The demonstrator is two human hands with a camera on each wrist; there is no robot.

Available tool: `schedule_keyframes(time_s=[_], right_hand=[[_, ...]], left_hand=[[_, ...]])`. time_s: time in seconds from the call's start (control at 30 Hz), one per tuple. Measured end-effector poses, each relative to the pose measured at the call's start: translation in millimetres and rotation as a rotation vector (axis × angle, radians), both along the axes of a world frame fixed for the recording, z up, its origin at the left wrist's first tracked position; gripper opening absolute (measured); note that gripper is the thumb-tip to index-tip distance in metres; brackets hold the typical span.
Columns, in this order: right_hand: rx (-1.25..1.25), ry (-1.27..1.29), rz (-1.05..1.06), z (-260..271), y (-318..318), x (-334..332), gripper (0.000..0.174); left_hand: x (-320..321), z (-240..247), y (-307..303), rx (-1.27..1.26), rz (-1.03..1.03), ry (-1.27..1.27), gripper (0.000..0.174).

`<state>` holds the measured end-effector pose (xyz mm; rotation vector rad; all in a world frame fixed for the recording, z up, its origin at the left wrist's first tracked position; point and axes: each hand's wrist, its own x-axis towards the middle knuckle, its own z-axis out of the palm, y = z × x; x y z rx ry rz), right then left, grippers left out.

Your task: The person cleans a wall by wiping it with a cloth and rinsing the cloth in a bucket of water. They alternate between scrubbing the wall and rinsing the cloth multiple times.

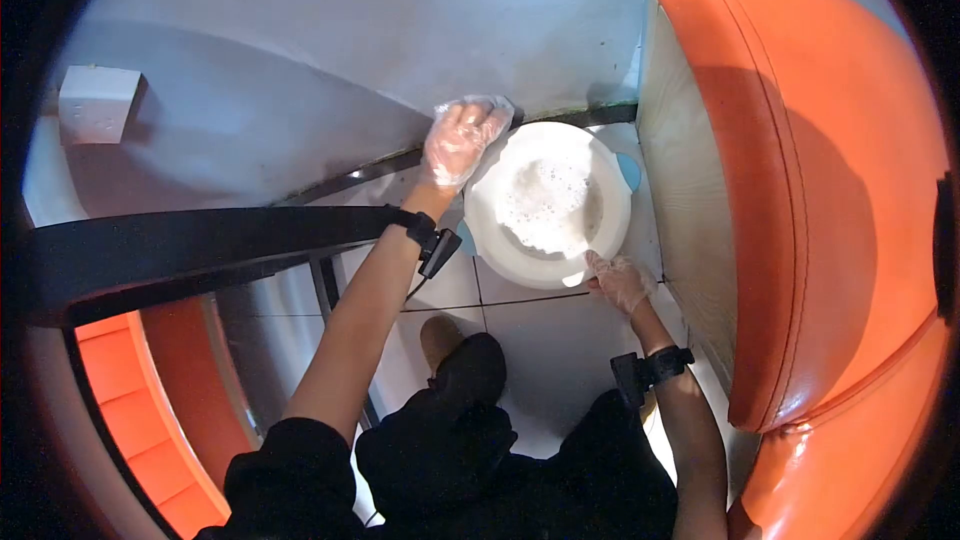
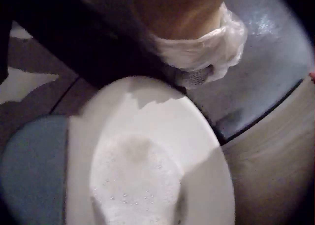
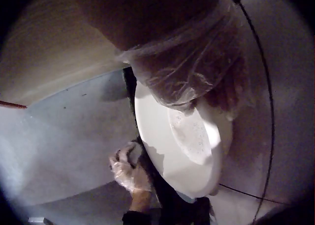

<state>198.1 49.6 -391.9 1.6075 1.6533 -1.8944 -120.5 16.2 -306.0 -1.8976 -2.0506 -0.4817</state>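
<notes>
Basin (image 1: 520, 266), white, round, with foamy water inside: one.
Blue tabs at its rim: two, one tab (image 1: 629, 172) toward the large seat, the other tab (image 1: 466, 238) on the opposite side.
Hands: two, the left hand (image 1: 462, 137) and the right hand (image 1: 620, 282).
Clear plastic gloves: two, one per hand.
Black wrist straps: two, a left strap (image 1: 425, 235) and a right strap (image 1: 655, 368).
Orange upholstered seats: two, a large seat (image 1: 830, 190) at the right and a smaller seat (image 1: 150, 410) at the lower left.
Dark curved desk (image 1: 180, 245): one.
White wall socket (image 1: 98, 103): one.
Brown shoe (image 1: 440, 335) on the tiled floor: one.
</notes>
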Motion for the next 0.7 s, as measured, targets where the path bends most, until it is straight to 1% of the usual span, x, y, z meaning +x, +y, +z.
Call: schedule_keyframes(time_s=[0.03,0.07,0.1,0.17,0.2,0.27,0.3,0.33,0.37,0.4,0.43,0.47,0.5,0.53,0.57,0.6,0.63,0.67,0.7], right_hand=[[0.025,-0.026,0.013,-7.2,-1.6,2.4,0.056],[0.048,-0.053,0.026,-14.5,-4.0,4.1,0.060],[0.049,-0.054,0.024,-22.5,-6.4,4.5,0.060],[0.132,-0.085,0.010,-35.5,-10.3,5.6,0.059],[0.131,-0.084,0.005,-28.0,-8.7,5.6,0.059],[-0.040,-0.046,0.091,1.8,0.0,-0.3,0.057],[-0.042,-0.046,0.087,9.3,0.3,-4.3,0.057],[-0.049,-0.012,0.021,15.5,-1.5,-6.8,0.057],[-0.055,0.020,-0.046,18.3,-2.8,-6.7,0.057],[-0.058,0.013,-0.051,12.4,-4.1,-4.7,0.057],[-0.036,0.028,-0.040,4.2,-6.1,-4.2,0.057],[-0.013,0.043,-0.027,-2.6,-6.7,-2.1,0.058],[-0.012,0.037,-0.029,2.7,-5.2,-2.2,0.058],[-0.006,-0.020,0.021,12.2,-3.5,-3.7,0.059],[0.000,-0.077,0.071,19.1,-2.7,-4.3,0.060],[0.000,-0.083,0.069,15.2,-3.0,-2.3,0.060],[0.000,-0.058,0.065,11.1,-3.6,-1.1,0.060],[-0.001,-0.031,0.062,7.3,-3.9,0.6,0.061],[-0.001,-0.034,0.060,7.9,-3.6,1.3,0.061]], left_hand=[[-1.7,-11.4,-0.7,-0.095,-0.021,0.007,0.030],[-3.2,-21.9,-4.2,-0.183,-0.007,0.221,0.029],[0.0,-21.1,-3.8,-0.182,-0.009,0.220,0.029],[10.2,-15.1,-1.8,-0.314,0.103,0.324,0.031],[13.9,-12.6,-3.7,-0.314,0.097,0.326,0.031],[24.0,-4.1,-12.2,-0.067,0.160,-0.467,0.039],[43.1,23.1,-16.3,0.002,0.205,-0.593,0.046],[48.9,22.3,-20.9,-0.003,0.201,-0.596,0.046],[53.8,20.4,-24.6,-0.085,0.247,-0.686,0.046],[58.3,17.5,-26.4,-0.169,0.292,-0.776,0.045],[63.5,14.3,-26.4,-0.276,0.301,-0.784,0.048],[69.4,4.9,-25.2,-0.323,0.277,-0.759,0.050],[72.9,-10.6,-24.0,-0.367,0.254,-0.732,0.051],[72.7,-25.0,-19.9,-0.482,0.238,-0.660,0.057],[81.7,-40.4,-18.4,-0.577,0.267,-0.565,0.060],[92.3,-46.6,-15.1,-0.671,0.295,-0.469,0.064],[92.9,-50.7,-10.4,-0.792,0.258,-0.447,0.068],[97.0,-54.9,-7.0,-0.794,0.255,-0.450,0.068],[103.2,-54.7,-2.4,-0.816,0.260,-0.393,0.069]])
